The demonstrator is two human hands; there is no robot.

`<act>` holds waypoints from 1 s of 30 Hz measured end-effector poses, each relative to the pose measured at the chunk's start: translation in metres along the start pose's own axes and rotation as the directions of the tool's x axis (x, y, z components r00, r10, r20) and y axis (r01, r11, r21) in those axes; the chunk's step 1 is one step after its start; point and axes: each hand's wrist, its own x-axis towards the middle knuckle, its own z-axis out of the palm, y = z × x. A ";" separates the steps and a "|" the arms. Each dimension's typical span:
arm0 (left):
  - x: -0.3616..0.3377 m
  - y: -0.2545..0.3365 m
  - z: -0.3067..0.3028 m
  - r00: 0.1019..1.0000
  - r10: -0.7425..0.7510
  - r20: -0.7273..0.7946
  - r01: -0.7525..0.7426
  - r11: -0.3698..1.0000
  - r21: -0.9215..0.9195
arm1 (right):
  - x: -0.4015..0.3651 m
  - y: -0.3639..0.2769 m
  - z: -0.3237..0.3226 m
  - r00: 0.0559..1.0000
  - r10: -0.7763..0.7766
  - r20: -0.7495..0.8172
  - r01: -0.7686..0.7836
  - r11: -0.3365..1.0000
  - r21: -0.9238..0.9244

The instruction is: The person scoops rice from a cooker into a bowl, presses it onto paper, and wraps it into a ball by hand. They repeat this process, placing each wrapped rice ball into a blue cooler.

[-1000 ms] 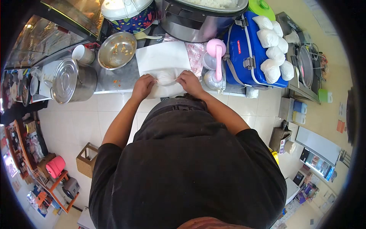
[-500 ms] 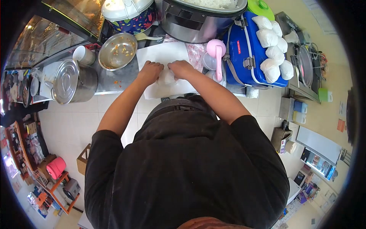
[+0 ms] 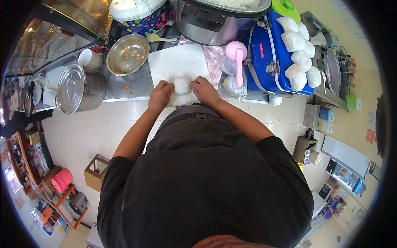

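Observation:
A rounded white bundle [image 3: 182, 85] of what looks like wrapped rice sits near the front edge of a white paper sheet [image 3: 178, 62]. My left hand [image 3: 160, 96] is closed at the bundle's left side, thumb and fingers pinching the edge of its thin wrapper. On the opposite side, my right hand [image 3: 205, 91] pinches the wrapper in the same way. To the right of the paper lies printed plastic sheeting [image 3: 213, 60]. A pink scoop [image 3: 238, 62] rests on a clear container [image 3: 228, 66] beyond my right hand.
Several white bundles [image 3: 301, 60] lie on a blue cooler bag [image 3: 262, 53] at the right. A big rice cooker [image 3: 219, 25] stands behind the paper. Leftwards are a food-stained steel bowl [image 3: 124, 66], a lidded steel pot [image 3: 74, 89] and a white cup [image 3: 90, 59].
Both hands have drawn back toward my body and apart, to the two sides of the bundle. More of the rounded bundle and of the paper behind it shows.

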 end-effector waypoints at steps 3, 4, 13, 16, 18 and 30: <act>-0.011 0.008 -0.005 0.987 0.158 0.039 -0.162 0.978 0.134 | -0.007 0.002 -0.001 0.993 -0.116 0.028 0.119 0.982 -0.148; -0.011 0.015 -0.008 0.983 0.167 0.082 -0.181 0.959 0.217 | -0.007 0.001 -0.002 0.987 -0.147 0.066 0.158 0.960 -0.229; 0.048 -0.006 -0.015 0.949 -0.107 0.297 0.107 0.994 0.016 | -0.002 -0.007 -0.008 0.975 -0.104 0.194 0.170 0.915 -0.365; 0.068 -0.006 -0.021 0.907 0.072 0.415 -0.048 0.996 -0.068 | -0.002 -0.015 -0.017 0.984 0.015 0.178 0.030 0.968 -0.251; 0.069 0.003 -0.025 0.886 0.005 0.463 0.126 0.959 -0.253 | 0.001 -0.015 -0.021 1.000 -0.017 -0.024 0.015 0.996 -0.093; 0.086 0.095 -0.069 0.988 0.153 -0.029 -0.117 0.614 -0.780 | 0.031 -0.081 -0.105 0.915 0.278 0.294 -0.270 -0.122 0.955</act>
